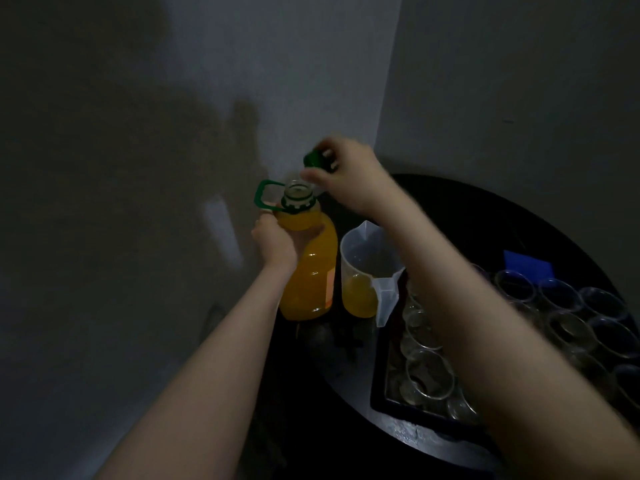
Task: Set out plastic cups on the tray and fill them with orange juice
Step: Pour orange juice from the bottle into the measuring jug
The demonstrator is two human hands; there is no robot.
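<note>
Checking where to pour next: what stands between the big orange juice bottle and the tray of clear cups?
In the head view, a translucent plastic measuring jug, with some juice at its bottom, stands between the orange juice bottle and the dark tray of clear plastic cups.

No readable text anywhere. Juice bottle (308, 268) has an orange label strip on its side, print too dark and blurred to read; no brand or numbers legible.

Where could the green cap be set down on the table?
Bare tabletop shows between the bottle, jug and tray. Another dark strip lies behind the jug by the wall. The tray is crowded with cups. The right hand holds the cap.
</note>
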